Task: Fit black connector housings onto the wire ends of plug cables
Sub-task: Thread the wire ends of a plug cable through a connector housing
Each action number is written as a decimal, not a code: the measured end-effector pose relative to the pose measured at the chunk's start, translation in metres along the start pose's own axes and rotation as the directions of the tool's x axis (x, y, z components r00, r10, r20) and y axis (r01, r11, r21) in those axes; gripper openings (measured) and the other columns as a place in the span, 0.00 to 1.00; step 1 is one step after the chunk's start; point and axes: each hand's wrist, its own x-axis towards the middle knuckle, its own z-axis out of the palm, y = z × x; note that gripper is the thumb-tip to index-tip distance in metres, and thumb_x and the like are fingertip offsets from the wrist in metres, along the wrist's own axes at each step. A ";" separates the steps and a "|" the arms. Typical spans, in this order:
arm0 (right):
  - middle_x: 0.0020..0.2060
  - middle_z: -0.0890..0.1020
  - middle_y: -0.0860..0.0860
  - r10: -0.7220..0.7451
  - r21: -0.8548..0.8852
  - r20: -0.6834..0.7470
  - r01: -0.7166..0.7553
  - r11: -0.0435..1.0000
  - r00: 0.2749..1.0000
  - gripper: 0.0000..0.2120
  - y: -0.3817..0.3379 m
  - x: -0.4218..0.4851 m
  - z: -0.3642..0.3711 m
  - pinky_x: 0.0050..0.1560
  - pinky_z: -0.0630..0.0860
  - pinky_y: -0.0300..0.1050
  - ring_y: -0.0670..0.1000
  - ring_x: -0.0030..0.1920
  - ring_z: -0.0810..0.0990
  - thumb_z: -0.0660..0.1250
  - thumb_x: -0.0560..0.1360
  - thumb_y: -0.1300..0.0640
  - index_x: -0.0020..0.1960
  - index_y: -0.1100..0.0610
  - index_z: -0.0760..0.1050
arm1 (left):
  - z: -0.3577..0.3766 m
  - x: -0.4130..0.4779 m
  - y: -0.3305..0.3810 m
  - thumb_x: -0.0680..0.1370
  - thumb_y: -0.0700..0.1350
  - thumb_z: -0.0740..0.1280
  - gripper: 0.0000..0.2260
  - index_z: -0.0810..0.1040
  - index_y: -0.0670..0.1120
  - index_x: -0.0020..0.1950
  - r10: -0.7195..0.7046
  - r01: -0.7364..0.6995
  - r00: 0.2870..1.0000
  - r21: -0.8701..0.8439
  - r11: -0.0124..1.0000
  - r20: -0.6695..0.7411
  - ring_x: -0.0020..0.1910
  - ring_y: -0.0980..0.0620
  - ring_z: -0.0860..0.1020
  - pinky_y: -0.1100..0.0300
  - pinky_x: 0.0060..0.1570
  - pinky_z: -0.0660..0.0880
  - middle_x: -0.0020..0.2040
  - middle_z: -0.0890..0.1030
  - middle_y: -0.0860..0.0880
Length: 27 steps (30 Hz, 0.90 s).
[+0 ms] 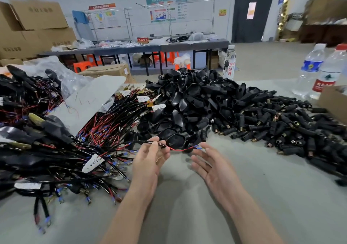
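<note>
My left hand (150, 157) pinches a black plug cable (150, 142) between thumb and fingertips. The cable's red and black wire ends (180, 149) stretch to the right toward my right hand (208, 163). That hand is palm up with fingers spread, its fingertips touching the blue-sleeved wire tips (199, 147). A heap of black connector housings (189, 101) lies just behind both hands. A tangled pile of plug cables (62, 146) with red and black wires covers the table on the left.
Small black cylindrical connectors with brass ends (281, 123) spread across the right of the grey table (187, 206). Water bottles (319, 69) and a cardboard box corner (334, 101) stand at the far right. A white board (93, 97) leans among the cables.
</note>
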 end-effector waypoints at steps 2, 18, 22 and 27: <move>0.45 0.85 0.58 -0.019 -0.021 -0.019 0.019 1.000 1.000 0.10 0.002 0.000 0.001 0.36 0.82 0.43 0.52 0.38 0.85 0.60 0.81 0.62 0.60 0.59 0.77 | -0.003 0.002 0.000 0.84 0.41 0.61 0.07 0.79 0.45 0.55 0.002 -0.001 1.000 0.006 1.000 -0.031 0.39 0.53 0.82 0.59 0.43 0.81 0.43 0.80 0.46; 0.40 0.79 0.53 -0.254 -0.738 -0.196 0.028 0.674 0.947 0.13 0.003 0.059 0.006 0.35 0.74 0.46 0.53 0.33 0.78 0.62 0.78 0.57 0.62 0.54 0.68 | -0.009 0.010 -0.006 0.83 0.42 0.64 0.06 0.80 0.45 0.57 0.067 -0.061 0.993 0.058 0.996 -0.093 0.35 0.55 0.79 0.62 0.35 0.77 0.41 0.81 0.50; 0.35 0.79 0.54 -0.189 -0.834 -0.190 -0.057 0.549 0.963 0.19 0.000 0.077 0.014 0.22 0.70 0.39 0.52 0.23 0.76 0.67 0.76 0.54 0.64 0.50 0.67 | -0.011 0.012 -0.006 0.82 0.43 0.64 0.05 0.80 0.48 0.54 0.076 -0.068 0.991 0.073 0.995 -0.114 0.36 0.55 0.79 0.62 0.34 0.77 0.42 0.81 0.49; 0.47 0.79 0.56 -0.079 -0.798 -0.186 -0.103 0.594 0.979 0.19 -0.009 0.064 0.017 0.27 0.79 0.45 0.51 0.25 0.79 0.62 0.77 0.64 0.67 0.61 0.70 | -0.010 0.010 -0.004 0.82 0.43 0.65 0.04 0.80 0.48 0.53 0.086 -0.072 0.988 0.108 0.991 -0.131 0.36 0.56 0.80 0.61 0.33 0.77 0.44 0.83 0.51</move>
